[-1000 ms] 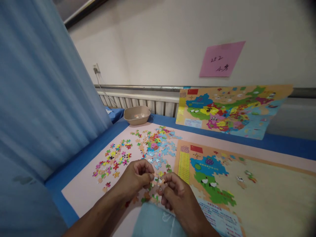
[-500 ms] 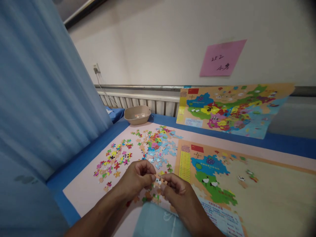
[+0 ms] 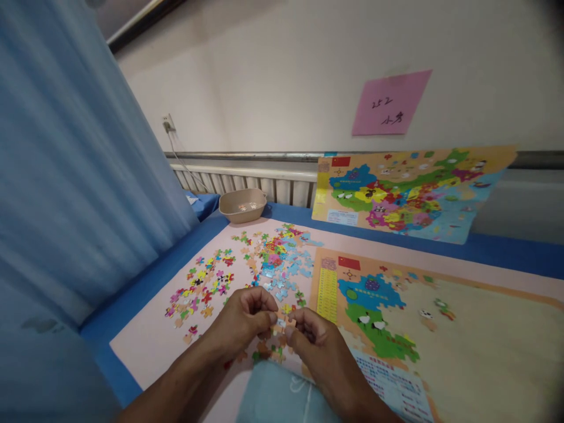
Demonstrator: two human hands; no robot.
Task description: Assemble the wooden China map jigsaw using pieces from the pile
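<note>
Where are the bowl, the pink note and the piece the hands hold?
bowl (image 3: 242, 212): head view, front wall.
pink note (image 3: 390, 103): head view, middle of the sheet.
piece (image 3: 282, 322): head view, the part showing between the fingertips of both hands.

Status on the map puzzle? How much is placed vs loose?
Done: only the puzzle board's left end is filled, blue and green regions with the flag. In hand: left hand and right hand pinch small puzzle pieces together. Left: most of the board is bare, and loose pieces cover the pink mat.
</note>
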